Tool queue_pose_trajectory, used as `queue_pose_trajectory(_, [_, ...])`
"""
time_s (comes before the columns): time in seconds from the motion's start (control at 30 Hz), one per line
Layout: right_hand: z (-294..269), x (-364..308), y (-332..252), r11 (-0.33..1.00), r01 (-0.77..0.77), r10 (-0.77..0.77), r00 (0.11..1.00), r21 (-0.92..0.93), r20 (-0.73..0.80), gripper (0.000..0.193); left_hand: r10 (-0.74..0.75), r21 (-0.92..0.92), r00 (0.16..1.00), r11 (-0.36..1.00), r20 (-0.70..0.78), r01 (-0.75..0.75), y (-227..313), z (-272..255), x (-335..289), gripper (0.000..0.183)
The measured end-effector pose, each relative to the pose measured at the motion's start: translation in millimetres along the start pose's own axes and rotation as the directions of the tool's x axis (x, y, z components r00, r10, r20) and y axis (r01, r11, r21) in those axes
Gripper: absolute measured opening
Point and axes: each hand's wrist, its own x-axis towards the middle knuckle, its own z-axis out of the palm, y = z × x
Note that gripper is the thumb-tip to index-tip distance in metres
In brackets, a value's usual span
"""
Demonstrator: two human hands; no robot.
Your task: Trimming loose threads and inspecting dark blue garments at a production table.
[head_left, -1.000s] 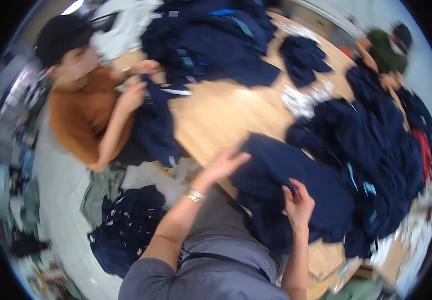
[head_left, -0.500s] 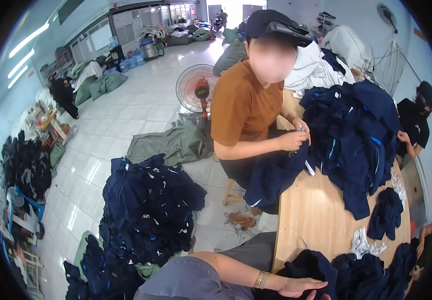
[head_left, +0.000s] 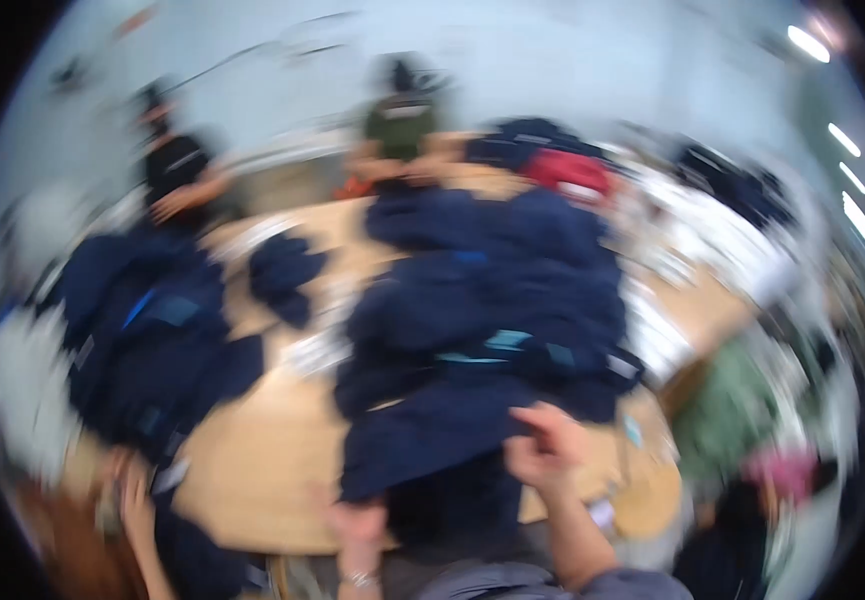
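Observation:
The head view is smeared by motion. A heap of navy garments (head_left: 482,300) with a few light-blue strips lies on the wooden table in front of me. At the heap's near left edge is my left hand (head_left: 357,522), its fingers too blurred to read; a band circles its wrist. My right hand (head_left: 547,445) reaches over the near right part of the same navy cloth, finger and thumb apart, with nothing visible between them. Whether it touches the cloth I cannot tell. Dark cloth hangs down between my two forearms.
Another navy pile (head_left: 142,340) covers the table's left side, beside a co-worker's hand (head_left: 132,500). A small navy bundle (head_left: 287,275) and white scraps (head_left: 322,335) lie between the piles. Two people sit across the table (head_left: 252,460). Red cloth (head_left: 567,178) and white cloth (head_left: 712,245) are at the far right.
My view has swung right, from the aisle and the neighbouring person to the table ahead. Both my hands now show, apart, at the near edge of the navy heap.

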Motion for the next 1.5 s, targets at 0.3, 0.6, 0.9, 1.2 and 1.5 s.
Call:
queue_pose_trajectory(0.3, [-43,52,46,0.992,0.128,-0.123,0.976,0.015,-0.182,0.042,0.476,0.401,0.346,-0.015,0.809,-0.916,45,179,23,0.059])
queue_pose_trajectory(0.6, [-21,-47,75,0.987,0.107,-0.111,0.994,0.116,0.024,0.054,0.508,0.587,0.758,0.489,0.409,-0.645,-5,99,-3,0.045])
queue_pose_trajectory(0.9, [-35,-191,63,0.956,-0.282,0.268,0.722,-0.083,0.638,0.039,-0.062,0.594,0.987,0.803,0.148,-0.039,37,-47,20,0.057])
queue_pose_trajectory(1.2, [-53,-156,72,0.989,-0.144,0.101,0.611,-0.015,0.786,0.062,0.102,0.740,0.974,0.668,-0.204,0.085,30,-55,-56,0.038])
queue_pose_trajectory(1.5, [-51,-160,75,0.990,-0.145,0.088,0.613,0.001,0.785,0.059,0.273,0.877,0.957,0.478,-0.103,-0.042,32,-68,-64,0.035])
